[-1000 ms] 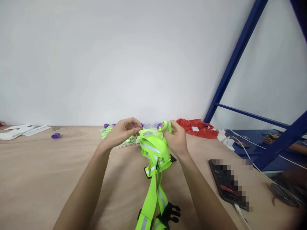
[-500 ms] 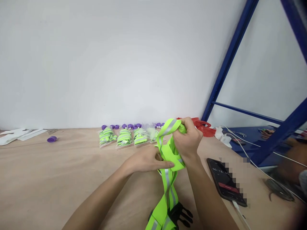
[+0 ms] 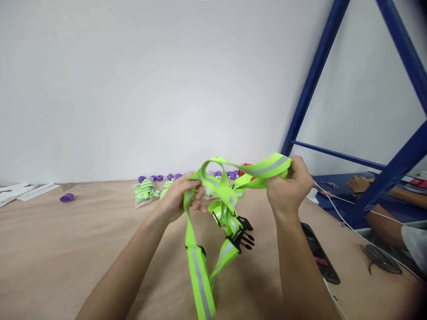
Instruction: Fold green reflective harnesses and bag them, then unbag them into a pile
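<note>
Left of the phone (image 3: 322, 255), up over the desk (image 3: 110, 222), is a long green strap (image 3: 200, 284) with a gray stripe. The left hand (image 3: 178, 198), far left of the phone, has its fingers curled around it; I can't tell how tightly. Next comes a big loop, and black buckles (image 3: 237, 240) hang closer to the phone. The right hand (image 3: 289, 184), a bit left of the phone and farther back, is a fist squeezed on the strap. The two hands are well apart.

The strap looks light, soft and floppy, so it should bend and twist easily and not break. The flat band seems best to grab; the hard buckles may swing and catch.

Farthest left of the phone lies a purple cup-like thing (image 3: 67, 198); I can't see inside it. Next, nearer the phone, a clear bag (image 3: 140, 202) has a folded green band (image 3: 147, 189) in it. The second bag (image 3: 166, 189) is partly behind the left hand, with green inside too.
</note>
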`<state>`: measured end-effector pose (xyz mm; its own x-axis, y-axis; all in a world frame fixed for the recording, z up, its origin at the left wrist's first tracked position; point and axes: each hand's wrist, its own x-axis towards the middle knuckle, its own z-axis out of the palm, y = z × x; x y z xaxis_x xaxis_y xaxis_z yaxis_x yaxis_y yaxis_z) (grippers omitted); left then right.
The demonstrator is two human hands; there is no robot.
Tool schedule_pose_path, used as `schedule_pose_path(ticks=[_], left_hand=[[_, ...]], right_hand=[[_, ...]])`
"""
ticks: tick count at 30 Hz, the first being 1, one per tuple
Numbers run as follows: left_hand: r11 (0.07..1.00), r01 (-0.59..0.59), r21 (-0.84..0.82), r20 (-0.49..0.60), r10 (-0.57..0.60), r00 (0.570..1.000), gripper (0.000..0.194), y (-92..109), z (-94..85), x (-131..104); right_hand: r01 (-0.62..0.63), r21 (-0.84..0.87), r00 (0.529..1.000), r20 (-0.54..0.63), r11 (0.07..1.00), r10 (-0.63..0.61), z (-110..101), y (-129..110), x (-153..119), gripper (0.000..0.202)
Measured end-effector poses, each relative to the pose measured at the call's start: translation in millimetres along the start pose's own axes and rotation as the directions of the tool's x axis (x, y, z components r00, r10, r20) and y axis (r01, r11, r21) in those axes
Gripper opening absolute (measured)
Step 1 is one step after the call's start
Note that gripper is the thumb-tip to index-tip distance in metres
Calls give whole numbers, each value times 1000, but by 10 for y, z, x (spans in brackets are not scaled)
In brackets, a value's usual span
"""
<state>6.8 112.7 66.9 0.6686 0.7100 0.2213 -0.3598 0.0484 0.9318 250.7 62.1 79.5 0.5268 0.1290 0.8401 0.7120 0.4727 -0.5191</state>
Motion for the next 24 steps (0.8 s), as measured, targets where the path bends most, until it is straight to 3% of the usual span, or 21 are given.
schedule_pose_path(ticks=[3, 6, 9, 12, 15, 20, 22, 24], left_hand=[[983, -66, -170, -76, 54, 996, 17, 234, -91, -101], [972, -150, -181, -146, 124, 982, 13, 375, -111, -185], [970, -217, -113, -209, 190, 959, 12, 405, -99, -196], [953, -299, -38, -332, 271, 904, 11, 374, -102, -149], [951, -308, -25, -431, 268, 862, 14, 344, -144, -106], [988, -154, -27, -299, 139, 944, 35, 338, -290, -107], [999, -41, 16, -256, 44, 966, 51, 342, -346, -114], [997, 46, 66, -228, -30, 973, 61, 346, -384, -118]], right_hand=[[-126, 258, 992, 13, 958, 127, 3, 44, 68, 11], [-347, 458, 937, 130, 818, 325, 70, 52, 58, 20], [-514, 538, 856, 278, 668, 435, 149, 40, 9, 31], [-533, 540, 846, 328, 651, 421, 187, 64, -21, 36], [-486, 463, 873, 306, 741, 380, 177, 133, -24, 27], [-343, 117, 912, 281, 932, 300, 115, 208, -3, 21], [-317, -27, 884, 352, 948, 306, 95, 215, 8, 20], [-285, -180, 824, 455, 942, 336, 86, 227, 14, 22]])
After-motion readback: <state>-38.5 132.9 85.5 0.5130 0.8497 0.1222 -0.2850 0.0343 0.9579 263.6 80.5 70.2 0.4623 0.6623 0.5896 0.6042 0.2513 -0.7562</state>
